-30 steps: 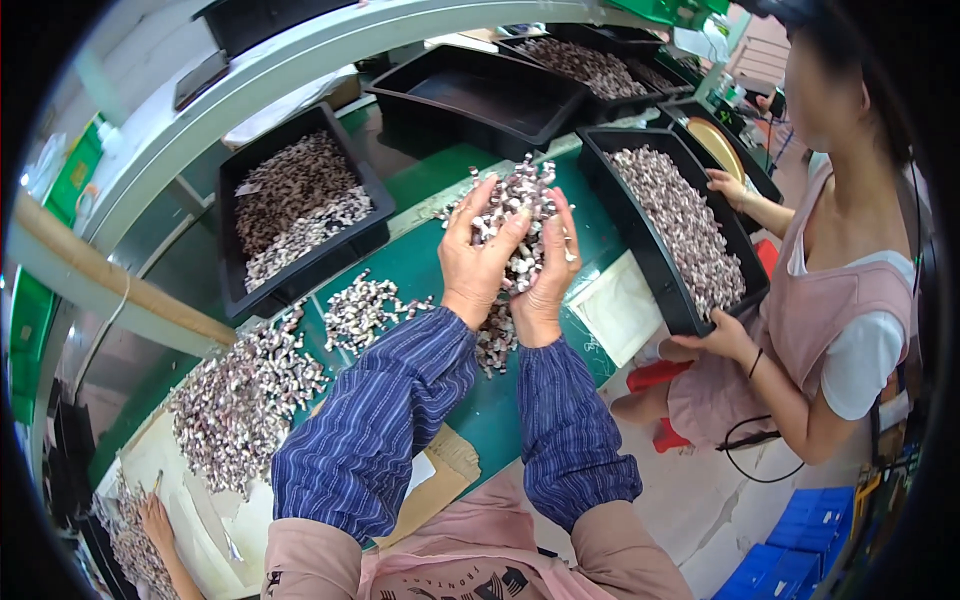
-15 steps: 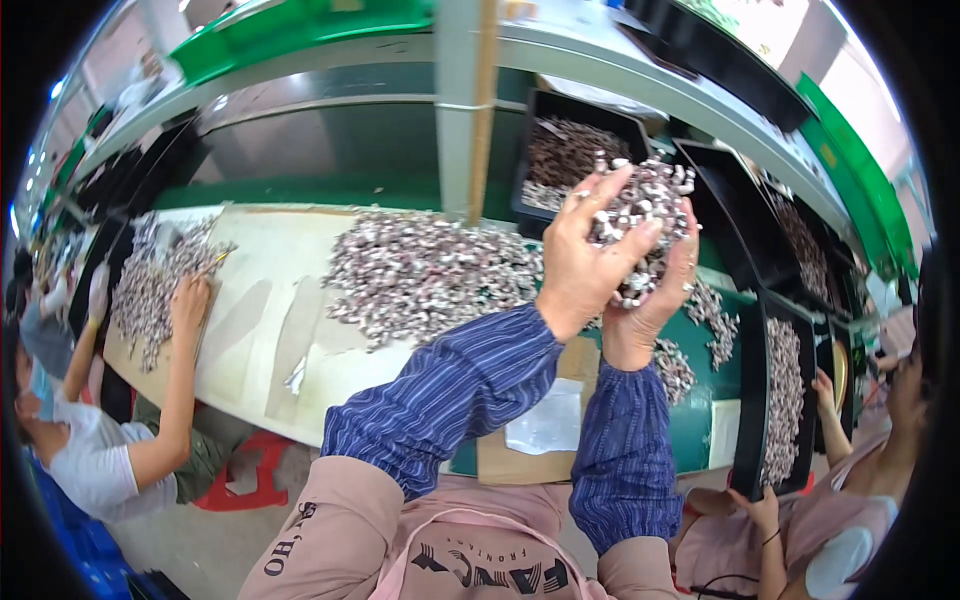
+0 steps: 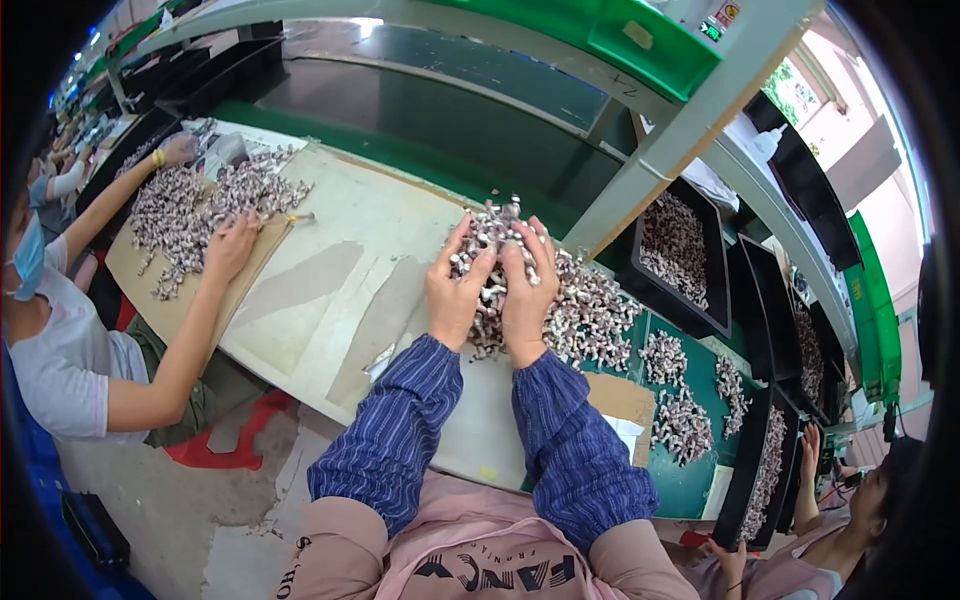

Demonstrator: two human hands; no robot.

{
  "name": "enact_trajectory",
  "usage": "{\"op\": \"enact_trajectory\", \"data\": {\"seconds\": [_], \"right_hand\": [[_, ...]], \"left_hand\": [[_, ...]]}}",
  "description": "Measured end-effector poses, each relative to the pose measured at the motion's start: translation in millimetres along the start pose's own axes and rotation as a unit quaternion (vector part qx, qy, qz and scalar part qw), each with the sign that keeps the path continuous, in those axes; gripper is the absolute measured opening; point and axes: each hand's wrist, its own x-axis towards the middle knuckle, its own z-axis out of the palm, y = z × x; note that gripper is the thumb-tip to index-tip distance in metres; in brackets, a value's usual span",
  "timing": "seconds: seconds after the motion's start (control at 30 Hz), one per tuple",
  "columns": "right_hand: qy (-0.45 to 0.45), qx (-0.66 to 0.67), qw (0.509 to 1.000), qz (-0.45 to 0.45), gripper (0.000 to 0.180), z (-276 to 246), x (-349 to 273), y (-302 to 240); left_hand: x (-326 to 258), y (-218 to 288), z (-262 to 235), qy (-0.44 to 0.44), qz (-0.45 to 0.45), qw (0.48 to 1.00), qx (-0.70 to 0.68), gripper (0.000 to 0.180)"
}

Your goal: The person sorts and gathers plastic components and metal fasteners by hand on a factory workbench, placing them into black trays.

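My left hand [image 3: 456, 298] and my right hand [image 3: 530, 300] are cupped toward each other around a heap of small knobbly white and purplish-brown pieces [image 3: 494, 232]. Their exact kind is too small to make out. Fingers wrap the outer sides, and both thumbs lie across the near side of the handful. Just right of and beneath my hands spreads a large loose pile of the same pieces [image 3: 590, 318] on the pale tabletop [image 3: 350, 225]. Whether the handful touches that pile is hard to tell.
At left a masked co-worker [image 3: 75, 350] handles a similar pile [image 3: 175, 225]. Smaller heaps [image 3: 682, 425] lie on a green surface to the right, beside a filled black tray [image 3: 765, 475]. A black bin [image 3: 675, 250] stands behind a slanting post [image 3: 690, 130]. Another person [image 3: 830, 530] is lower right.
My hands have carried the handful leftward and down from near the black bin to the large pile. The view has turned. The right-hand co-worker has raised a hand.
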Motion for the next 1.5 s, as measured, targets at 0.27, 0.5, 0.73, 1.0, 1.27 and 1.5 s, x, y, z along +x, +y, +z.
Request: {"op": "enact_trajectory", "data": {"seconds": [0.27,0.5,0.73,1.0,1.27,1.5], "right_hand": [[-0.084,-0.265,0.945,-0.173,0.034,15,4,7],[-0.204,-0.359,0.903,-0.124,0.046,20,-6,-13],[-0.345,-0.345,0.867,-0.105,0.067,-14,-10,-51],[-0.390,-0.241,0.887,-0.059,0.073,-112,-16,-39],[-0.425,-0.378,0.821,-0.056,0.105,-144,-17,-23],[-0.347,-0.356,0.865,-0.069,0.110,-103,-11,24]], "left_hand": [[15,-49,-43,0.025,0.142,0.973,0.181,0.046],[20,-60,-66,0.045,0.075,0.978,0.188,0.059],[33,-63,-74,0.094,0.112,0.955,0.260,0.060],[64,-36,-68,-0.159,0.041,0.902,0.400,0.060],[-1,1,-89,-0.296,0.139,0.801,0.501,0.101],[4,-29,-65,-0.283,0.171,0.761,0.559,0.117]]}}
